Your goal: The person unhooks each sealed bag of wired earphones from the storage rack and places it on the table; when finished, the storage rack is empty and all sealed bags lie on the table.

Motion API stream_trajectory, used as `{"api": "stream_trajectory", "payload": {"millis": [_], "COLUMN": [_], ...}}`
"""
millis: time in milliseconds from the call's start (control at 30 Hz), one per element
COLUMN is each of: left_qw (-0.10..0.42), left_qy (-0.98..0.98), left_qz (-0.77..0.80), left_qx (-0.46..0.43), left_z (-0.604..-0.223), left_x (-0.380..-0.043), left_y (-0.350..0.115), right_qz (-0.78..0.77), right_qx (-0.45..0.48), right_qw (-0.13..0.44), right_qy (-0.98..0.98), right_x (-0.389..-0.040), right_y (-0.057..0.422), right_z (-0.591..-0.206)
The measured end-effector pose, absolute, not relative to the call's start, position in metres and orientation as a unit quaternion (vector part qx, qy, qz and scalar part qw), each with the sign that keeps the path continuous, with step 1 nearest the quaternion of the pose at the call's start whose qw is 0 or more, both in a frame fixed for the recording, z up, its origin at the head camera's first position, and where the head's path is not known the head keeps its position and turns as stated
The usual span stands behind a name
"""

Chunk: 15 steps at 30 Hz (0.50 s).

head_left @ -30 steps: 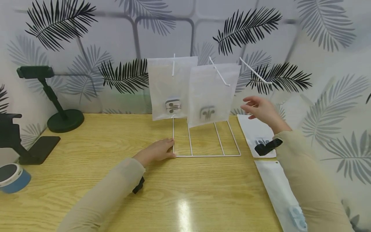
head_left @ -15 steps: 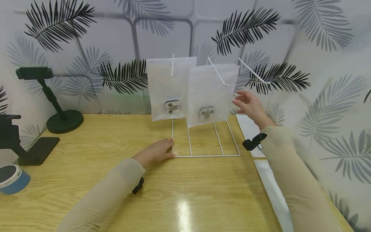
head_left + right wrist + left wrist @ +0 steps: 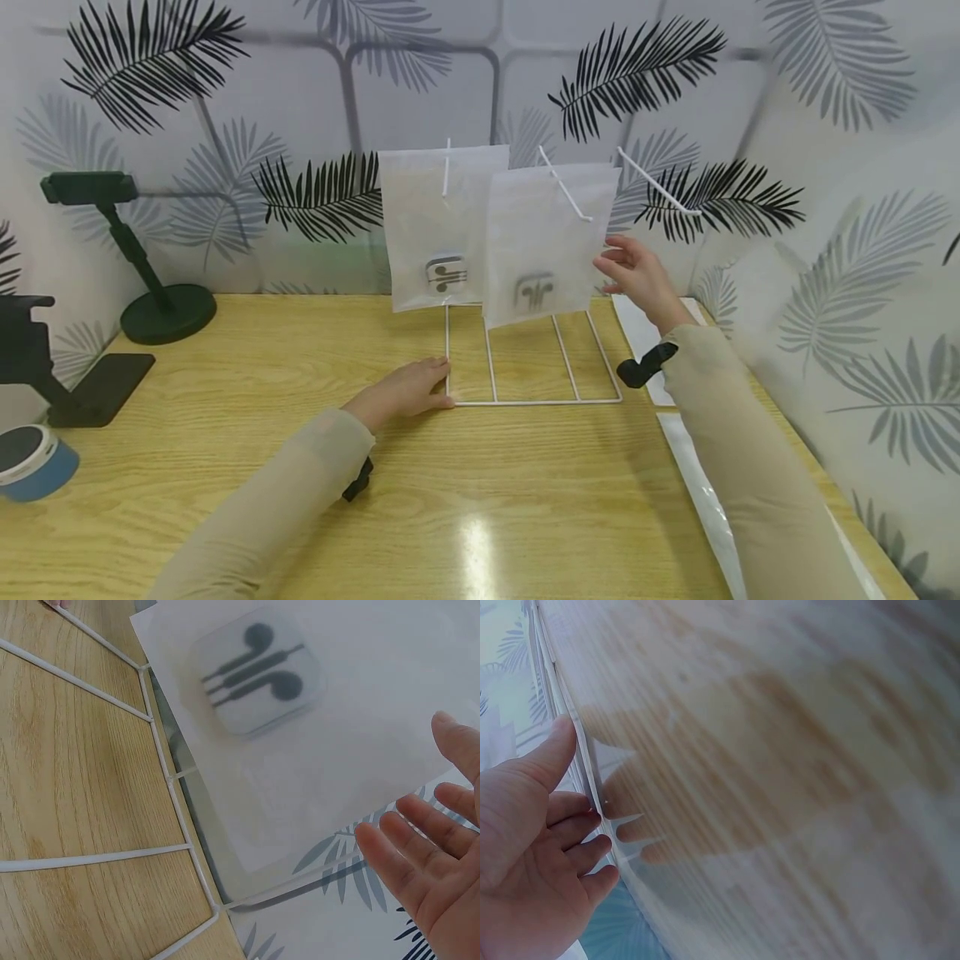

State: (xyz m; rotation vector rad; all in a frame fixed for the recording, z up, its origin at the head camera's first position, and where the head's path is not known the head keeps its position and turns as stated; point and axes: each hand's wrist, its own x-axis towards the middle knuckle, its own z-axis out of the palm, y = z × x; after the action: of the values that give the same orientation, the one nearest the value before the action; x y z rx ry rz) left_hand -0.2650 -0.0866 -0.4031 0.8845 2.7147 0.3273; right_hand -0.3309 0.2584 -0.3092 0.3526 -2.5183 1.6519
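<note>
A white wire rack (image 3: 536,403) stands at the back of the table, its lower frame lying on the wood. My left hand (image 3: 405,389) rests at its front left corner, fingers relaxed against the side rod. Two translucent white bags hang from its upper prongs. The left bag (image 3: 420,208) shows earphones (image 3: 446,273) in a case; the right bag (image 3: 551,229) hangs tilted, with similar earphones (image 3: 255,671) clouded by the plastic. My right hand (image 3: 641,279) is held in the air at this bag's right edge, fingers relaxed and apart, holding nothing.
Farther right, another prong (image 3: 660,181) juts out bare. Flat white bags (image 3: 697,475) lie along the table's right side, partly under my right forearm. At the left stand a dark green stand (image 3: 168,308), a black stand (image 3: 75,400) and a blue tub (image 3: 41,471).
My right hand has moved left, from above the flat bags to the right edge of the hanging right bag. My left hand has stayed at the rack's corner.
</note>
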Motion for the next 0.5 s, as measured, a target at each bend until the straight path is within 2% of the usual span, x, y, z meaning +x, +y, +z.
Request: {"api": "stream_trajectory", "payload": {"millis": [133, 500], "left_qw": [0.132, 0.143], "left_qy": [0.935, 0.934], "left_qz": [0.11, 0.117], "left_qx": [0.309, 0.307], "left_z": [-0.4027, -0.3999], "left_x": [-0.2656, -0.2638], "left_y": [-0.0877, -0.0875], "right_qz": [0.552, 0.584], "right_qx": [0.112, 0.092], "right_qw": [0.049, 0.084], "right_qy": [-0.825, -0.802], "right_x": [-0.3304, -0.3303], "right_y": [0.2548, 0.2498], "right_z": [-0.3089, -0.3132]}}
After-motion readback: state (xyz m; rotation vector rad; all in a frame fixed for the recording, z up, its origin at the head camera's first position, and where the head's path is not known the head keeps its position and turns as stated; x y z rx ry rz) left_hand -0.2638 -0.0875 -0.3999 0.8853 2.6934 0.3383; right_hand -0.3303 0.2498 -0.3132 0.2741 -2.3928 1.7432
